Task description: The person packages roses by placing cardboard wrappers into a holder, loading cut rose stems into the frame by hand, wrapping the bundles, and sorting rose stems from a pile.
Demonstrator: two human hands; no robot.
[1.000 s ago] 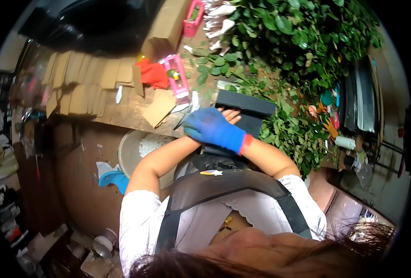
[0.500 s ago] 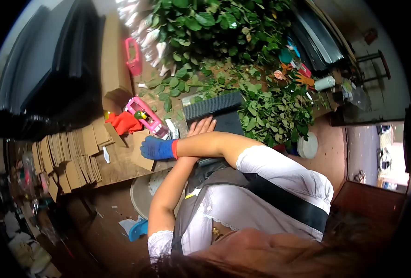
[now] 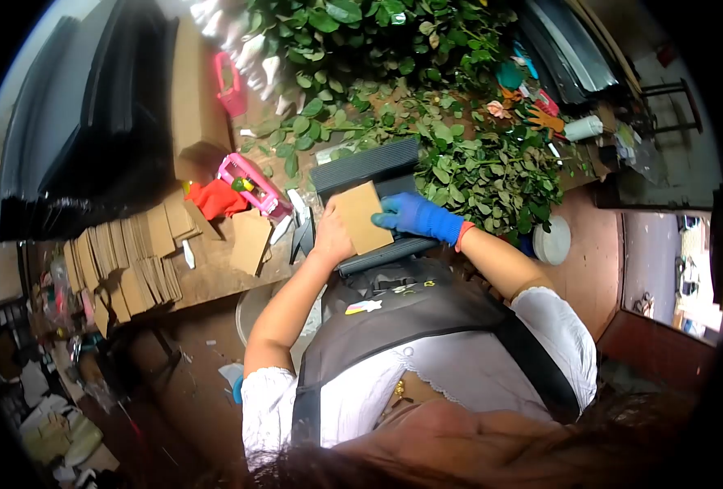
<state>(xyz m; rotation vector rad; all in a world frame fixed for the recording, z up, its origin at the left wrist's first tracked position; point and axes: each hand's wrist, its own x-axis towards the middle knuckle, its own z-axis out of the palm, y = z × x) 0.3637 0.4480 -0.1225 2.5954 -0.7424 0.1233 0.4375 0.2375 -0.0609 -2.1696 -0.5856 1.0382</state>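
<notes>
A flat piece of brown cardboard [image 3: 363,218] is held tilted above a black ribbed tray [image 3: 369,167] in front of my body. My bare left hand [image 3: 334,236] grips its left edge, the fingers partly hidden behind it. On the opposite edge, my right hand [image 3: 414,217], in a blue glove with a red cuff, has its thumb and fingers closed at the cardboard. Left of the tray, another cardboard piece [image 3: 251,242] lies on the table beside a pair of scissors [image 3: 302,232] with dark blades.
Stacked cardboard pieces [image 3: 125,261] line the table's left edge. Pink plastic tools [image 3: 251,183] and a red cloth [image 3: 215,198] lie behind them. Leafy green stems [image 3: 394,49] cover the far side, with more leaves [image 3: 492,175] at right. A white bucket [image 3: 553,240] stands on the right.
My gloved right hand has swung back from the cardboard at left, uncrossing my arms. A cardboard piece is now between my hands. My left hand has lifted off the tray and moved slightly left.
</notes>
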